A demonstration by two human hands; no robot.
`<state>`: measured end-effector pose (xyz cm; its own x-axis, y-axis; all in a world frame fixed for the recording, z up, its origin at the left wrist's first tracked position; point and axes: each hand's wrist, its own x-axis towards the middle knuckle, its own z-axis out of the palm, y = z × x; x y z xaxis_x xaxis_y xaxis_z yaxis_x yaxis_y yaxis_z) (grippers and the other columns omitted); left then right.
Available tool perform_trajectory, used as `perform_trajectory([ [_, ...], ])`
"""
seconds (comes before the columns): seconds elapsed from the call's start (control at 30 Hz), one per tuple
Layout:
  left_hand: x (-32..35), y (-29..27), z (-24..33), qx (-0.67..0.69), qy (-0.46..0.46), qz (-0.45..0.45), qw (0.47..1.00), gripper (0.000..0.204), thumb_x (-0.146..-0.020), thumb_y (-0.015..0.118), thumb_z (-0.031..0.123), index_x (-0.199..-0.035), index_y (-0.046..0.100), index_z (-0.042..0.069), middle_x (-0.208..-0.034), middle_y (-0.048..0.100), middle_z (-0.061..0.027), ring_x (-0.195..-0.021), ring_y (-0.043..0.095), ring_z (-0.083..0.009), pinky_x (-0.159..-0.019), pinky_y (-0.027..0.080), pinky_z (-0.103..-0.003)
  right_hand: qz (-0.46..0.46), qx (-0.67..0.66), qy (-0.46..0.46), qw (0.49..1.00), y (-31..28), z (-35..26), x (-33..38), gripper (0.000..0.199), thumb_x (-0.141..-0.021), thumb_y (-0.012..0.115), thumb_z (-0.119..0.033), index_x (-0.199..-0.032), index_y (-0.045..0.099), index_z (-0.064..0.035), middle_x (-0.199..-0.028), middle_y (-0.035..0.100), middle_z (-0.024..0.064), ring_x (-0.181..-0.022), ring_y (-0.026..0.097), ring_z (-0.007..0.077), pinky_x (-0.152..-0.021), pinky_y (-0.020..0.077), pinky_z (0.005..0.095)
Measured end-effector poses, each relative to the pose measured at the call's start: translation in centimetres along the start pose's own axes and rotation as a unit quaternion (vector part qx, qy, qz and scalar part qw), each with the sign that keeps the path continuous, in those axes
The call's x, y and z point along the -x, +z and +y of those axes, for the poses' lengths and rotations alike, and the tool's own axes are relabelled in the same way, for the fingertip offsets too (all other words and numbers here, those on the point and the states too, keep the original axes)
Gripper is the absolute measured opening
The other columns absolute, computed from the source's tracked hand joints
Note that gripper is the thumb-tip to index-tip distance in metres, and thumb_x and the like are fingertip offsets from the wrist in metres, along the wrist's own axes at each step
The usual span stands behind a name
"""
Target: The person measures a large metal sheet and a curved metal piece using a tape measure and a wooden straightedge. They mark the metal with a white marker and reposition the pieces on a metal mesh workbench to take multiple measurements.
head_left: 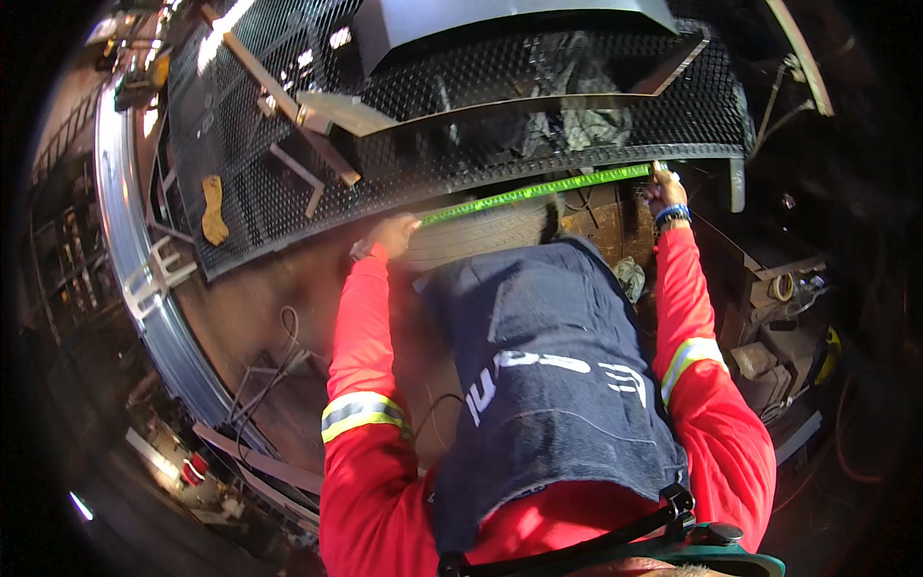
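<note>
A bright green tape measure (538, 196) is drawn out straight between my two hands, along the front edge of a black perforated metal bench top (404, 178). My left hand (392, 234) is closed on the tape's left end. At the other end my right hand (663, 189), with a blue band at the wrist, grips the tape near the bench's right front corner. Whether the case or the hook sits in either hand is hidden by the fingers. Both arms reach forward in red sleeves with reflective bands.
On the bench lie a tan work glove (213, 210), an angled metal strip (300, 180), a long bar (252, 65) and a large grey sheet-metal piece (510, 21). Long metal profiles (120, 192) run along the left. Boxes (769, 370) stand at the right.
</note>
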<state>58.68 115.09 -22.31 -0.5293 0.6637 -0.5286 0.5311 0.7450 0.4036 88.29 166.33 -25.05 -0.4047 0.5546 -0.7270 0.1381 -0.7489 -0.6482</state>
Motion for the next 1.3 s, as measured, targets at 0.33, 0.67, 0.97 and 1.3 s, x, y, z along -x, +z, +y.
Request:
perform_trajectory([
  [0.33, -2.6, 4.3, -6.3, -0.049, -0.055, -0.108, 0.991, 0.056, -0.094, 0.037, 0.059, -0.094, 0.067, 0.012, -0.092, 0.066, -0.0186, -0.088, 0.063, -0.039, -0.075, 0.049, -0.048, 0.156, 0.139, -0.172, 0.963, 1.1, 12.1, -6.0, 0.045, -0.079, 0.074, -0.006, -0.117, 0.049, -0.0041, -0.07, 0.058, 0.0047, -0.046, 0.049, 0.0119, -0.038, 0.0377, 0.0265],
  [0.67, -8.0, 7.9, -11.8, -0.079, -0.064, -0.08, 0.992, 0.058, -0.096, 0.036, 0.055, -0.09, 0.068, 0.007, -0.091, 0.067, -0.0208, -0.088, 0.064, -0.0399, -0.079, 0.05, -0.049, 0.208, 0.106, -0.267, 0.935, 2.9, 18.2, -8.6, 0.042, -0.076, 0.079, -0.01, -0.109, 0.054, -0.003, -0.076, 0.063, 0.0071, -0.05, 0.053, 0.0124, -0.042, 0.0406, 0.025],
  [0.97, -7.9, 6.9, -12.1, -0.086, -0.07, -0.063, 0.992, 0.062, -0.094, 0.037, 0.058, -0.087, 0.069, 0.006, -0.088, 0.069, -0.018, -0.086, 0.065, -0.0367, -0.076, 0.051, -0.049, 0.201, 0.125, -0.23, 0.944, 2.9, 19.1, -8.5, 0.035, -0.078, 0.078, -0.013, -0.105, 0.059, -0.0038, -0.073, 0.061, 0.0046, -0.054, 0.054, 0.0133, -0.045, 0.0431, 0.0263],
  [1.3, -9.4, 7.2, -10.4, -0.114, -0.097, -0.061, 0.987, 0.066, -0.091, 0.038, 0.062, -0.081, 0.071, 0.006, -0.085, 0.068, -0.0194, -0.082, 0.066, -0.037, -0.072, 0.051, -0.047, 0.173, 0.097, -0.237, 0.951, 0.9, 18.3, -10.1, 0.039, -0.076, 0.078, -0.006, -0.107, 0.056, -0.0041, -0.076, 0.062, 0.0064, -0.054, 0.055, 0.014, -0.044, 0.0436, 0.0267],
])
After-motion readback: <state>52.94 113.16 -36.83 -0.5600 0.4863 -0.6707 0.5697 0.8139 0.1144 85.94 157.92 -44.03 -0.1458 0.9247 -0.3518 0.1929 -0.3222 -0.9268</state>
